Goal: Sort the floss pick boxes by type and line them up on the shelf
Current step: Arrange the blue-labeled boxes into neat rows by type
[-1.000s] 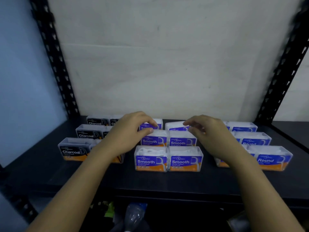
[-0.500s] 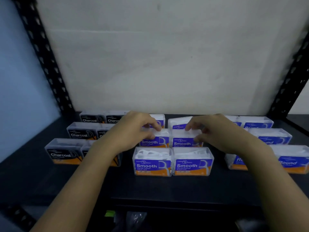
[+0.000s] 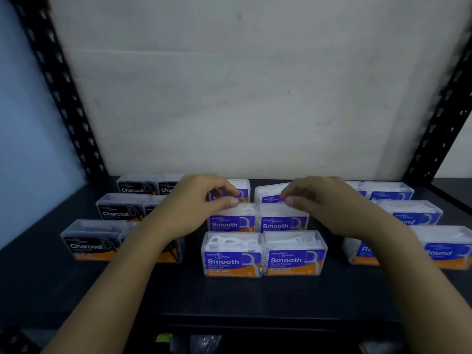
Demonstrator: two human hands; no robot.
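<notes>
Labels L-R: Charcoal (image 3: 92, 245), Smooth (image 3: 232, 260), Round (image 3: 445, 252).

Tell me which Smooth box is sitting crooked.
The back-right Smooth box, pinched by the right hand. Its top edge slants out of line, while the rest sit square in their rows.

Forearms bare thru full visible length; L hand (image 3: 199, 203) & R hand (image 3: 329, 204) bare as well.
</notes>
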